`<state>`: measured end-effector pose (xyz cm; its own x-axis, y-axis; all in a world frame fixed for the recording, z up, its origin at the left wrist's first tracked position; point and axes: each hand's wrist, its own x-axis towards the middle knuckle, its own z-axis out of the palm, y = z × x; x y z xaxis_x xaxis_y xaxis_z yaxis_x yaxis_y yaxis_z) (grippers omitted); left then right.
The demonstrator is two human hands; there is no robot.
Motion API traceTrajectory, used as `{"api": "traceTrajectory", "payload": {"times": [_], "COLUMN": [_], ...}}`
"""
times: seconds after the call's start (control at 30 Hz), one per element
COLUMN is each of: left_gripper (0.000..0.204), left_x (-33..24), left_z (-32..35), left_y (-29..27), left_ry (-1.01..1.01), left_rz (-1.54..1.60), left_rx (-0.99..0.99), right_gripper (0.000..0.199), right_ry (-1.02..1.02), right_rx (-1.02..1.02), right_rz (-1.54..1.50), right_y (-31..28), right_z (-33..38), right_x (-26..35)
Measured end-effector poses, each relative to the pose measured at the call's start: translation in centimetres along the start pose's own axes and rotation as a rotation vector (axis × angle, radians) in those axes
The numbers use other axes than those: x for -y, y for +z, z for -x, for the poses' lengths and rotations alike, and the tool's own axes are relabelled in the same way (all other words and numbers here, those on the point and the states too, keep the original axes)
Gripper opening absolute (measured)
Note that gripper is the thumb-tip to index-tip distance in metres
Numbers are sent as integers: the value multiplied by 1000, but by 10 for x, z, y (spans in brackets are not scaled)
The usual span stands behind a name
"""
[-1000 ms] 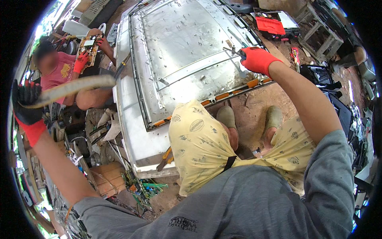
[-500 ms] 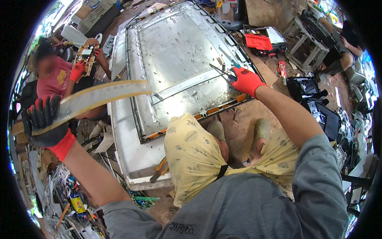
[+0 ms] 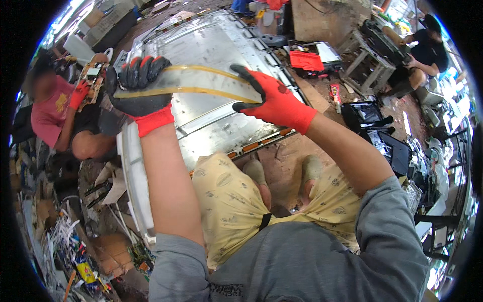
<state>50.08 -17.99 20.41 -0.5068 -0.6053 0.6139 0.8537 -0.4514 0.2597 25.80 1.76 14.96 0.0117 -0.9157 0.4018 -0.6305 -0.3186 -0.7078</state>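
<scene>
A long translucent strip with yellow edges (image 3: 201, 83) stretches between my two gloved hands above the panel, slightly bowed. My left hand (image 3: 141, 90), in a black-and-red glove, is closed around its left end. At the other end, my right hand (image 3: 271, 98) has thumb and fingers spread, and the strip's tip reaches into the gap between them. Whether they touch it is hard to see. Beneath the strip lies a large flat metal panel in a dark frame (image 3: 221, 45), with dirt specks on its silvery face. A narrow metal bar (image 3: 198, 118) lies across it.
At the left a person in a pink shirt (image 3: 53, 118) holds a circuit board (image 3: 93, 83). An open red-and-black toolbox (image 3: 307, 61) stands beyond the panel, near a wooden stand (image 3: 365, 65). Another person (image 3: 427, 53) sits far right. Scrap (image 3: 75, 251) heaps at lower left.
My left hand has brought the strip rightward, over the panel. My right hand has left the dark thin tool it held at the panel and risen to the strip's far end.
</scene>
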Motion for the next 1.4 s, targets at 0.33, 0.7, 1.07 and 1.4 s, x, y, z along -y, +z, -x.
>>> {"api": "traceTrajectory", "payload": {"times": [0.33,0.7,1.07,1.4], "left_gripper": [62,39,39,28], "left_x": [59,71,95,72], "left_z": [37,23,-27,34], "left_y": [-81,-120,-82,-78], "left_ry": [183,-369,-352,-532], "left_rz": [-502,-1161,-1155,-1327], "left_rx": [-1031,-542,-519,-414], "right_gripper": [79,80,36,43], "right_ry": [206,1669,533,349], "right_rx": [-182,-917,-509,604], "right_rz": [360,995,447,693], "right_y": [-134,-252,-196,-40], "right_z": [55,587,318,42], "right_x": [-65,26,-26,-54]}}
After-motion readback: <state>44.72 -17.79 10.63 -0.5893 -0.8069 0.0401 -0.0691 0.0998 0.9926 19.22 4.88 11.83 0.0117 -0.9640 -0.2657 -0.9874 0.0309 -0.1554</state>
